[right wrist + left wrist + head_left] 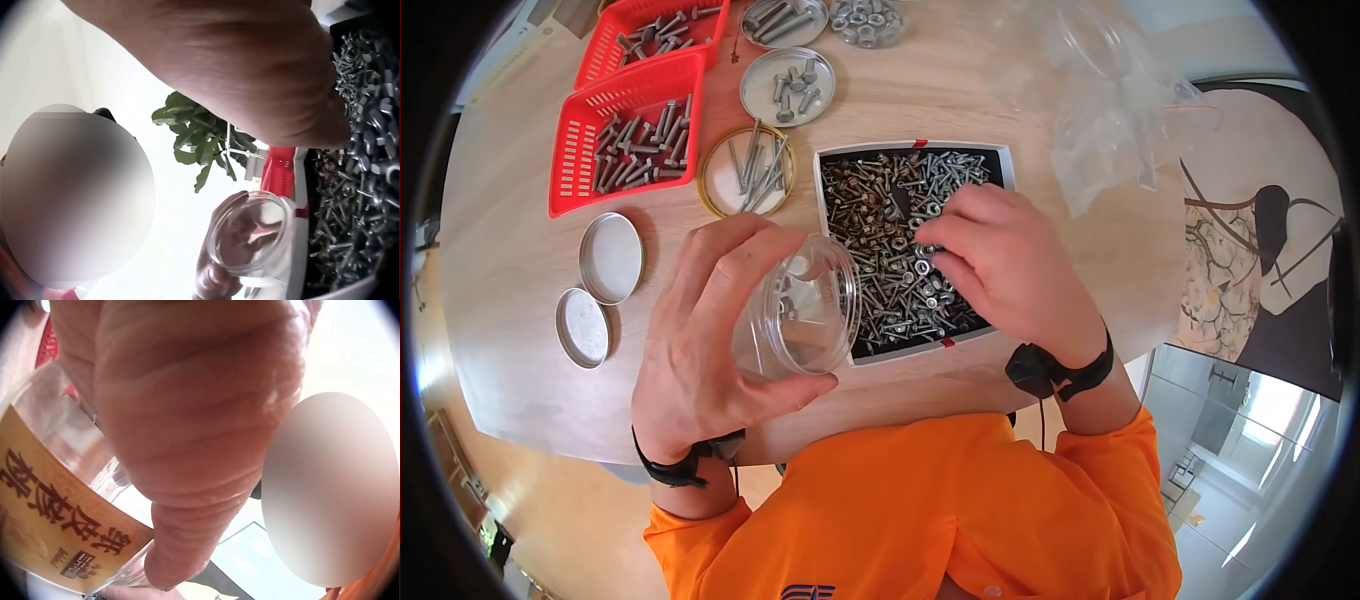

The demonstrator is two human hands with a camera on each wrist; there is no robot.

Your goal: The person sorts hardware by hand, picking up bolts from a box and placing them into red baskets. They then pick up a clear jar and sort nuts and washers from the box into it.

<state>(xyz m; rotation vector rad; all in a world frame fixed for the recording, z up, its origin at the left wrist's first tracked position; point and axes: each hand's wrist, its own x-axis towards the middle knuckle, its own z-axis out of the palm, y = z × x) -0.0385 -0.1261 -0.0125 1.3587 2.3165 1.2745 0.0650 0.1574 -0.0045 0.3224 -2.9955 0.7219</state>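
My left hand (705, 330) grips a clear plastic jar (840, 330), tilted with its open mouth toward the box. A few small metal pieces (788, 303) show inside it. In the left wrist view the jar carries a yellow label (62, 519) with dark lettering. My right hand (1010, 265) reaches over a shallow white-rimmed box (1003, 170) of loose screws, bolts and nuts, its fingers bent and the fingertips close together right at the silver nuts (922, 267). I cannot tell whether a nut is between them. In the right wrist view these fingertips are hidden behind the hand.
Two red baskets (560, 190) of bolts stand at the back left. Beside them are round lids (825, 100) holding bolts and a tub of nuts (867, 25). Two more lids (612, 260) lie at the left. Clear plastic bags (1090, 110) lie at the back right.
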